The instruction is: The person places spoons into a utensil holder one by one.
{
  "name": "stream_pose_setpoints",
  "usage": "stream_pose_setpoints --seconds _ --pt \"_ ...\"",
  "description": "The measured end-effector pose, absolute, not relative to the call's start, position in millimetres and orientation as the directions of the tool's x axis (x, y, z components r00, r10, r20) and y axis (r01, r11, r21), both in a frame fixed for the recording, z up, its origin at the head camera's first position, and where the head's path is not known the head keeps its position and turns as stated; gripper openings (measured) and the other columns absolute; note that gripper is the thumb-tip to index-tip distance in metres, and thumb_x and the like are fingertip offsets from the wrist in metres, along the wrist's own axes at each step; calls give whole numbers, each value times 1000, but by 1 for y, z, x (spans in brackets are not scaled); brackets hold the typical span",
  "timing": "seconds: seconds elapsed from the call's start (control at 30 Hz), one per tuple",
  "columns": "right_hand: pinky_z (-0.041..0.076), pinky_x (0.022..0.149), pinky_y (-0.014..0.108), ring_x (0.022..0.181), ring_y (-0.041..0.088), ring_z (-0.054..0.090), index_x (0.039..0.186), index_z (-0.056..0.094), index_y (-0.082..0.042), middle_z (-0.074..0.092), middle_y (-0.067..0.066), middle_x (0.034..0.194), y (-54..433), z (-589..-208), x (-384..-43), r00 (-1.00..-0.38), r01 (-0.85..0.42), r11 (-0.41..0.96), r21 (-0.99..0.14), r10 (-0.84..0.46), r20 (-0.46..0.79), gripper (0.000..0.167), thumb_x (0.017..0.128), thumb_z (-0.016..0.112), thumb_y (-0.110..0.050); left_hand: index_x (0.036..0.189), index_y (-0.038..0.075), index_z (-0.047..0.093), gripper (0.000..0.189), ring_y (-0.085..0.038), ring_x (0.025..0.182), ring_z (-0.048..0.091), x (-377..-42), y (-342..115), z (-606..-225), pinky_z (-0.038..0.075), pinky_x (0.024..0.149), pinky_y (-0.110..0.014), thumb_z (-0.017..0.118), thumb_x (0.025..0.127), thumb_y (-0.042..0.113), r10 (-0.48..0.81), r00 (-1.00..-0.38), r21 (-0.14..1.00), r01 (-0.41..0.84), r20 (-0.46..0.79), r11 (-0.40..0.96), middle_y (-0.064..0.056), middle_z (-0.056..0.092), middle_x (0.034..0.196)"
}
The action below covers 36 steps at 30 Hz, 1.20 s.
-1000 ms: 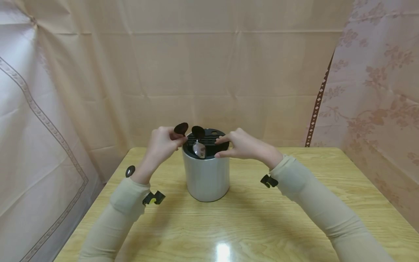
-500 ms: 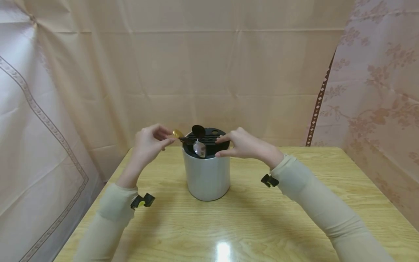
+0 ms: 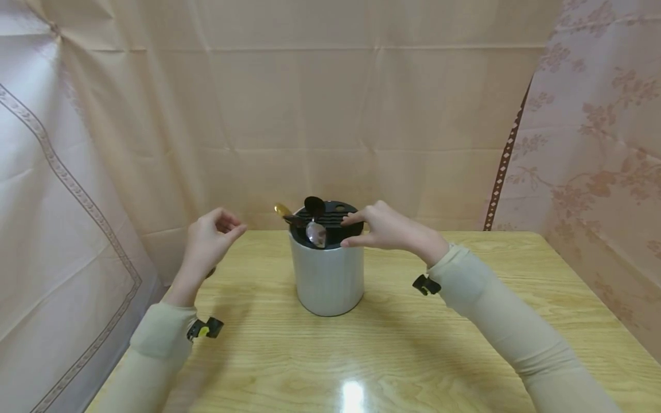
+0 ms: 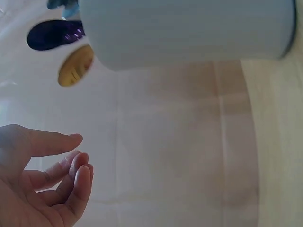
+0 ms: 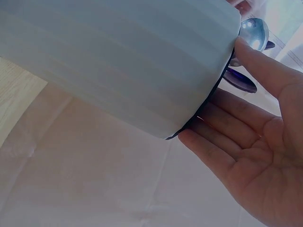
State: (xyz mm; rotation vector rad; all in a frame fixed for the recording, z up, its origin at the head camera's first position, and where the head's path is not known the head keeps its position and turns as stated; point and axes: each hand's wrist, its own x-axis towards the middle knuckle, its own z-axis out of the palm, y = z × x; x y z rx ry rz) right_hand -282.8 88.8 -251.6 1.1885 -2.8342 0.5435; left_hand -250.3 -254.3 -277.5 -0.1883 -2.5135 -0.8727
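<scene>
A white cylindrical utensil holder (image 3: 329, 281) with a black slotted top (image 3: 335, 222) stands upright on the table. Out of its left side stick a silver spoon (image 3: 316, 234), a black spoon (image 3: 314, 205), a gold spoon (image 3: 281, 210) and another dark piece (image 3: 295, 220) beside the gold one. My left hand (image 3: 209, 238) hovers left of the holder, fingers loosely bent and holding nothing; the left wrist view shows space between it and the gold spoon (image 4: 75, 66). My right hand (image 3: 389, 226) touches the holder's right rim with spread thumb and fingers, seen closely in the right wrist view.
The wood-grain table (image 3: 330, 355) reaches back to a beige cloth (image 3: 330, 115). Patterned cloths hang on the left (image 3: 67, 229) and right (image 3: 609, 172). Small dark devices are strapped near the left wrist (image 3: 205, 328) and the right wrist (image 3: 426, 284).
My left hand has let go of the spoon it held at the holder's left side and moved left and slightly down. The gold spoon now leans there. The right hand stays in place.
</scene>
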Motion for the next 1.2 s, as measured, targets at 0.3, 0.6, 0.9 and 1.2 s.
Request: stream_pose_setpoints --seconds 0.3,0.6,0.9,1.2 --pt "30 47 23 42 7 19 124 63 -6 61 12 128 89 -251 -282 -709 -697 649 -305 -688 156 52 85 68 -41 91 3 63 18 -22 74 57 -256 -282 -296 44 63 -28 64 90 21 -73 -878 523 214 473 825 -13 66 83" --pt "29 47 23 42 7 19 124 63 -6 61 12 127 90 -252 -284 -704 -702 644 -305 -691 162 52 85 68 -41 92 0 61 17 -22 72 56 -260 -314 -321 42 62 -26 64 88 17 -110 -894 508 142 435 850 -15 64 82" --pt "28 47 23 43 8 18 125 62 -7 62 12 127 90 -253 -284 -705 -700 644 -309 -692 156 53 85 68 -42 90 -2 61 17 -28 73 59 -262 -338 -339 41 63 -31 62 86 15 -123 -904 479 98 410 872 -19 66 82" --pt "29 48 24 44 8 17 126 62 -8 62 11 127 90 -253 -282 -710 -696 651 -302 -686 159 55 85 67 -43 90 -4 60 20 -31 77 60 -264 -355 -353 43 67 -37 65 83 14 -135 -943 462 22 303 887 -20 66 85"
